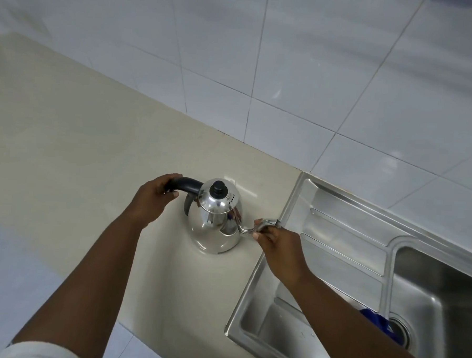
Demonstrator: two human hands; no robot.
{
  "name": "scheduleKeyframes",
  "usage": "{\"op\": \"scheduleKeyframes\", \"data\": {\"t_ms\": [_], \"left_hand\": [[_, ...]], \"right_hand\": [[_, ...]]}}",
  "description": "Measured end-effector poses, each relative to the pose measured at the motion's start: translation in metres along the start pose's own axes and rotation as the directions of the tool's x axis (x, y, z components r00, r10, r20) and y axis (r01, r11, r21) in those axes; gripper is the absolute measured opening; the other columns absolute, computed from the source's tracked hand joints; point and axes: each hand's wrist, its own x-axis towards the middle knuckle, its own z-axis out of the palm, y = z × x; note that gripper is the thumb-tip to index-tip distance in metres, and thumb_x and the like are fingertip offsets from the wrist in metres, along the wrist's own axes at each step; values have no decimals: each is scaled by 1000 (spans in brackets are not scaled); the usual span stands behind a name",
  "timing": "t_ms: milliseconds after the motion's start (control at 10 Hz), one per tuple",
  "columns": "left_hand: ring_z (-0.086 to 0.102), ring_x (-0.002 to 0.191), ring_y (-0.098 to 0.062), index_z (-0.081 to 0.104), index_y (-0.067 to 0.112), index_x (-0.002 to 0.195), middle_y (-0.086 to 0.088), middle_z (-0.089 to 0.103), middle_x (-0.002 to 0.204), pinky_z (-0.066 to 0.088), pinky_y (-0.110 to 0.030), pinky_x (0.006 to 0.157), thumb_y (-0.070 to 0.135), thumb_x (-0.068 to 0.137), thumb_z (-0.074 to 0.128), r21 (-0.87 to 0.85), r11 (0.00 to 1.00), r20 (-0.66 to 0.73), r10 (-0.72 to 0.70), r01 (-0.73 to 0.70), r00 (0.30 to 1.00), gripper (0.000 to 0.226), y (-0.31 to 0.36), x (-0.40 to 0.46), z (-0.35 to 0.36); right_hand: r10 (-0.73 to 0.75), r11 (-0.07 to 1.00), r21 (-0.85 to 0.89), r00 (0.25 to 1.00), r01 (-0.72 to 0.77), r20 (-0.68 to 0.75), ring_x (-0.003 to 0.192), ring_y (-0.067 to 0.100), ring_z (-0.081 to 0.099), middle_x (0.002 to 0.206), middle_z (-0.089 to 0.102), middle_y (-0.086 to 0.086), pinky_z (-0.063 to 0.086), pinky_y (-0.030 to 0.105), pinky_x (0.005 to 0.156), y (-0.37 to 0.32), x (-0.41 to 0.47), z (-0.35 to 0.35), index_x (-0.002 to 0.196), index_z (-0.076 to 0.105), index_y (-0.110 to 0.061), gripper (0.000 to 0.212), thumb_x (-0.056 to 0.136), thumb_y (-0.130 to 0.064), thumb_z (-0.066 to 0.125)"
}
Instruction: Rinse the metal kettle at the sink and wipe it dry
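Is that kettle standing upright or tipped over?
Upright: the kettle sits base-down on the counter, lid knob pointing up.

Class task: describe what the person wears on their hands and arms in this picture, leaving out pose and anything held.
Both hands, left hand and right hand, are bare: no gloves, rings, watch or bracelets visible. Both forearms are uncovered. A white sleeve edge shows on the left arm at the bottom of the picture; the right arm shows no sleeve in view.

No readable text, label, brand or number anywhere: none on kettle [216,224], none on sink [344,233], none near fingers.
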Motion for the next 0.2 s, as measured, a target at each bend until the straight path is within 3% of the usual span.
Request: {"op": "scheduleKeyframes", "data": {"t_ms": [100, 200], "left_hand": [[48, 130, -15, 42, 30, 142, 3, 53, 141, 35, -35, 112, -2, 88, 62, 109, 992, -8, 68, -66, 998, 65, -2, -2, 1], [36, 139, -12, 30, 27, 148, 4, 38, 153, 29, -38, 117, -10, 84, 59, 166, 979, -77, 133, -119, 988, 79, 14, -3, 0]], "right_hand": [[46, 996, 76, 999, -48, 20, 98, 4, 65, 112, 70, -3, 46, 4, 85, 6, -10, -6, 115, 69, -9, 31, 85, -16, 72], [109, 981, 161, 994, -104, -21, 108, 9, 64, 124, 64, -3, 49, 10, 91, 23, -28, -20, 128, 60, -14, 45, 85, -13, 72]]}}
